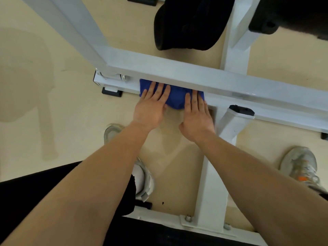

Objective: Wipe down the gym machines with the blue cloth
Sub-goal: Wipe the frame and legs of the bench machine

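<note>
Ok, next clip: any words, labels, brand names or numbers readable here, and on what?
None readable.
The white machine frame, blue cloth and black pad show no print.
The orange mark on the right shoe is too blurred to read.

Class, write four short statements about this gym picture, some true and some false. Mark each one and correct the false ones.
1. The left hand and the right hand both press flat on the blue cloth. True.
2. The cloth lies on the floor. False: it lies on the white frame.
3. The person wears gloves. False: both hands are bare.
4. A black pad shows at the top of the picture. True.
</note>
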`<state>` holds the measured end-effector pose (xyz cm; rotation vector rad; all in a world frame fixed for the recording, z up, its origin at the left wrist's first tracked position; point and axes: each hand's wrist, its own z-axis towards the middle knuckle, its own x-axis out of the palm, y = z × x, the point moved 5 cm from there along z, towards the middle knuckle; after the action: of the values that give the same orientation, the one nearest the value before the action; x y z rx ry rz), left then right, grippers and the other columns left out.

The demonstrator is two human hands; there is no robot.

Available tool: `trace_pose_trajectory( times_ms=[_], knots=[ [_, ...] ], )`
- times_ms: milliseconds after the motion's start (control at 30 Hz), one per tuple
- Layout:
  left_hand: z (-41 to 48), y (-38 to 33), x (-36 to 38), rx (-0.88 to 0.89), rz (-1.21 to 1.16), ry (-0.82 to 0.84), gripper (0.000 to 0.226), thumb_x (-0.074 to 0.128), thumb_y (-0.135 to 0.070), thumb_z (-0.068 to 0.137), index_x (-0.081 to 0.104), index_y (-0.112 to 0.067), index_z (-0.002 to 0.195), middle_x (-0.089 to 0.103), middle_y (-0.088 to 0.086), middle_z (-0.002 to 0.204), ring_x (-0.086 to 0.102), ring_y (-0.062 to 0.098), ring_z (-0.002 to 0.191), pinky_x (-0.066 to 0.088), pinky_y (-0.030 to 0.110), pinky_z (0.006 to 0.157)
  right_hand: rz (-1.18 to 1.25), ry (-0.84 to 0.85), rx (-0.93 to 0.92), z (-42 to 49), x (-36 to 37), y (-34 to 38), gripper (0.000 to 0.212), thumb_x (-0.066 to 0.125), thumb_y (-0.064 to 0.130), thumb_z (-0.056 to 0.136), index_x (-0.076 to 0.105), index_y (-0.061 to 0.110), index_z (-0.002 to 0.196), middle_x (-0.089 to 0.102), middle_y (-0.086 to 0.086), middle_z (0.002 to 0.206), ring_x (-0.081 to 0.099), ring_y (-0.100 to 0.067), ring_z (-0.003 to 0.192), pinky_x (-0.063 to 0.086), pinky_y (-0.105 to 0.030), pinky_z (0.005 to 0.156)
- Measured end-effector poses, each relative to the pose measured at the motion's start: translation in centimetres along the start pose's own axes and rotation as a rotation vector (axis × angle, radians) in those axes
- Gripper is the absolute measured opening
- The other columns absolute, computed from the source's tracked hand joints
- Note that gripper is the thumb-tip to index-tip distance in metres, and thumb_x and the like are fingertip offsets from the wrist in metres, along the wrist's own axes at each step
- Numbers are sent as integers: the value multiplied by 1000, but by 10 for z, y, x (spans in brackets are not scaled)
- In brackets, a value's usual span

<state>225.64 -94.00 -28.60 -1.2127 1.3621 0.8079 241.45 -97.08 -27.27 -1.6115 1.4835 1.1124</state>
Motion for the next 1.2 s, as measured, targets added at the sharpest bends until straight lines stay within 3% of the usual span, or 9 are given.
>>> trace_pose_trajectory(
  times_ms=[200, 333, 467, 700, 800, 900, 1033, 1133, 1200],
  knots=[
    [13, -31, 2, 95, -18, -57, 62, 56, -22, 94, 33, -20, 152, 37, 4, 156, 32, 27, 143, 34, 45, 114, 126, -99, 93, -8, 0, -29, 74, 42, 18, 95, 4, 7, 158, -2, -14, 166, -2, -27, 153, 1, -40, 124],
    [3, -1, 0, -7, -58, -132, 59, 47, -17, 96, 31, -19, 153, 33, 8, 157, 28, 29, 146, 29, 47, 117, 65, -60, -41, 5, 4, -13, 81, 42, 22, 91, -3, 13, 158, -7, -9, 166, -5, -28, 152, -7, -39, 122],
    [-3, 27, -3, -60, -20, -126, 60, 45, -19, 97, 28, -18, 154, 27, 9, 160, 22, 31, 148, 27, 50, 117, 33, -71, -149, 18, 1, 14, 83, 43, 26, 91, -5, 10, 158, -5, -13, 165, -5, -30, 152, -3, -42, 124],
    [22, -50, 2, 209, 11, -94, 58, 55, -20, 93, 39, -19, 149, 47, 7, 149, 41, 32, 137, 32, 48, 115, 165, -157, 331, -14, 21, -27, 85, 52, 21, 94, -2, 2, 156, -5, -20, 164, 6, -32, 152, 5, -41, 123],
    [29, -63, 0, 311, 29, -102, 57, 37, -15, 91, 42, -19, 148, 49, 5, 147, 45, 31, 135, 35, 46, 113, 227, -165, 389, -9, 17, -31, 80, 50, 21, 96, 1, 1, 156, -3, -19, 164, 4, -31, 152, 5, -40, 123],
    [26, -45, -6, 323, 40, -107, 62, 43, -9, 88, 40, -22, 149, 45, 2, 150, 44, 28, 136, 41, 41, 110, 187, -134, 260, 6, 10, -28, 78, 45, 20, 96, -2, 2, 156, 0, -17, 165, 1, -32, 152, 0, -42, 123],
    [9, -2, -12, 132, -5, -166, 59, 61, 4, 82, 54, -10, 138, 54, 11, 141, 55, 30, 127, 55, 41, 89, 86, -173, -93, 10, -3, -14, 70, 42, 5, 94, 10, 4, 157, 8, -14, 165, 8, -29, 152, 4, -37, 124],
    [-4, -3, -17, 104, -32, -121, 52, 66, 10, 77, 63, -2, 127, 61, 19, 131, 61, 35, 118, 56, 45, 85, 72, -139, -180, 5, -12, -11, 63, 39, 0, 97, 18, 6, 156, 8, -13, 165, 16, -26, 151, 24, -34, 119],
    [-17, -16, -23, 66, -92, -83, 50, 62, 7, 81, 60, -1, 130, 59, 19, 133, 61, 34, 119, 53, 45, 91, 61, -102, -179, -1, -18, -9, 59, 41, 2, 98, 27, 7, 154, 12, -13, 165, 34, -27, 145, 44, -38, 106]
  ],
)
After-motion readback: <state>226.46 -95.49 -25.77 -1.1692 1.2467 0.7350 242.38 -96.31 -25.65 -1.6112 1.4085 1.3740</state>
